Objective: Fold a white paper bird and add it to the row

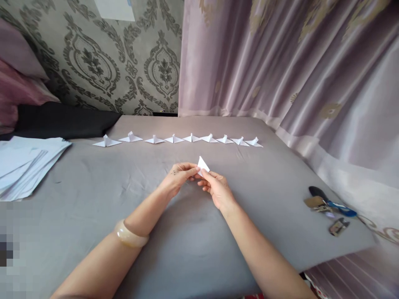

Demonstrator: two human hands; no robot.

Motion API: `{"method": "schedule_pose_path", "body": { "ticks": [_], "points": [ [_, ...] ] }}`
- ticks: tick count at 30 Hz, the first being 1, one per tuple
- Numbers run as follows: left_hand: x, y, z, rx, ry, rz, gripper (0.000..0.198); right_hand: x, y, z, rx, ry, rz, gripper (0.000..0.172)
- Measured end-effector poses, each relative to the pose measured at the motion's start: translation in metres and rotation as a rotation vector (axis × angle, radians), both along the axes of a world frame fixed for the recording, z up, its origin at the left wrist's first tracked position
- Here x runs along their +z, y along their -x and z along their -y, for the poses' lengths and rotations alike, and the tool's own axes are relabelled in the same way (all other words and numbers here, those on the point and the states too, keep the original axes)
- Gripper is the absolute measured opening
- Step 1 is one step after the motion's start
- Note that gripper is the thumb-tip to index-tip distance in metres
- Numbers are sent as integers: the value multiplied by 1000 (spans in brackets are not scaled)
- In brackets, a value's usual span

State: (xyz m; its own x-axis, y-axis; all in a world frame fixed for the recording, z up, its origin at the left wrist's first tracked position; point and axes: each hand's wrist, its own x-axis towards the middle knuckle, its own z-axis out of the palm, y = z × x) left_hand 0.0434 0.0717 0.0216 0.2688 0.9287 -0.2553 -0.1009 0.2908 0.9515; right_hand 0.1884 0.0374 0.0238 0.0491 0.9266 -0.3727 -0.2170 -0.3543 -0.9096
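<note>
Folded paper (203,165): pinched between left hand (181,175) and right hand (217,189), over the middle of the covered surface (109,187).
Row of folded pieces (177,139): behind the hands, strung left to right across the surface.
Stack of sheets (25,166): at the left edge, well apart from the hands.
Bunch of keys (330,205): near the right edge.
Curtain (280,62): behind and right of the surface.
Wall (109,62): behind, left of the curtain.

Both forearms bare. Thick, smooth, cream-coloured bangle (131,236) round the left wrist, glossy and slightly translucent. Small dark marking on the back of the left hand (180,174).
</note>
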Motion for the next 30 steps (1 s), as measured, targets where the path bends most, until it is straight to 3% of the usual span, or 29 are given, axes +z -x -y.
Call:
{"method": "schedule_pose_path", "body": {
  "ticks": [6,14,19,25,30],
  "points": [
    [-1,13,-7,-2,25,-211,19,-8,-13,-6,40,-97,381,39],
    [-2,7,-1,6,-176,-477,14,-23,-15,-14,154,-189,623,13],
    [-10,8,-4,31,-261,-553,11,-25,-14,-15,144,-267,821,10],
    [-12,15,-7,-93,-262,-530,14,-24,-21,-13,243,-324,846,17],
    [-17,16,-8,-94,-269,-500,23,-23,-23,-12,260,-336,822,20]
  ]
}}
